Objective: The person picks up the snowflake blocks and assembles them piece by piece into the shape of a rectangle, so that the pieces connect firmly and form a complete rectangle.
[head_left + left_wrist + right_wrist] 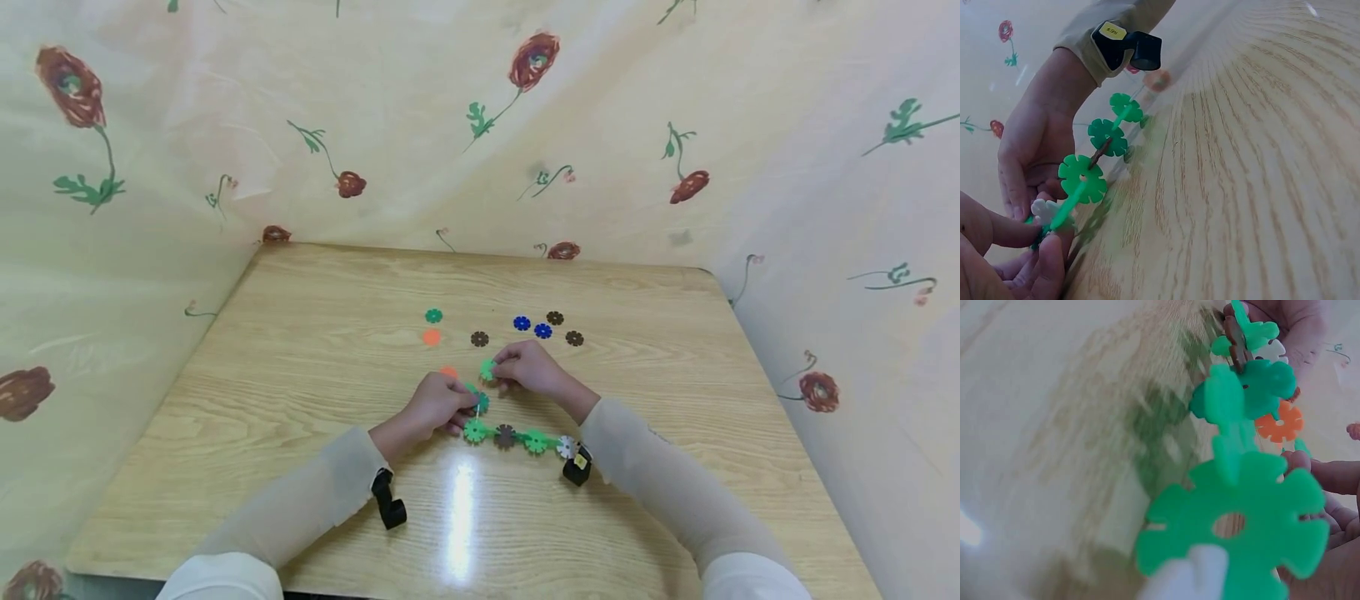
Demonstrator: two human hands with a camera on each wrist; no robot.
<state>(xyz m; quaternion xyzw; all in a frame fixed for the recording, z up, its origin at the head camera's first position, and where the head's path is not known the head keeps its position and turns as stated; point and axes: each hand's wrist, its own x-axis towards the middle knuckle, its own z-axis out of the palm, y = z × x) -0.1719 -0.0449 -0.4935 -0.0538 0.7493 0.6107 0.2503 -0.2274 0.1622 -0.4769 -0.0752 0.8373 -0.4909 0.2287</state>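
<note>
A chain of snowflake discs, green, brown and white, lies curved on the wooden table between my forearms. My left hand pinches the chain's upper end by a teal disc. In the left wrist view its fingertips close on a white disc at the end of the green links. My right hand pinches a light green disc just above that end. The same disc fills the right wrist view, joined edge-on to the teal disc.
Loose discs lie beyond the hands: a green one, two orange, two blue and three brown. Flowered cloth walls the table on three sides. Black wrist cameras sit on both sleeves.
</note>
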